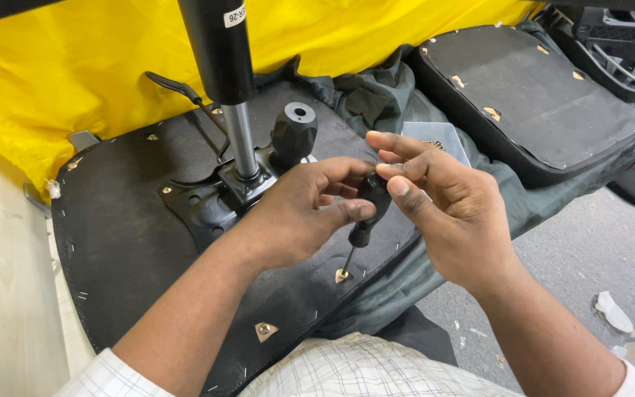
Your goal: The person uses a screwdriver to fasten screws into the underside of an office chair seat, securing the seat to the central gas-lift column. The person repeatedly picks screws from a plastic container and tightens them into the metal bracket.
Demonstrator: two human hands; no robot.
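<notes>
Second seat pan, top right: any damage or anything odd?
Yes. The second seat pan has small tan patches where its black covering is torn. Scraps litter the floor. The seat under the hands looks intact.

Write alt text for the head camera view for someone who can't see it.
Two bare hands, left hand and right hand, hold a black-handled screwdriver upright, its tip on a small metal fitting on an upturned black chair seat. Yellow sheeting lies behind.

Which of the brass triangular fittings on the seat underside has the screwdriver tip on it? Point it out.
The brass fitting near the seat's front edge, right under the screwdriver both hands grip. The other triangular fitting, lower and nearer the person, lies untouched.
</notes>
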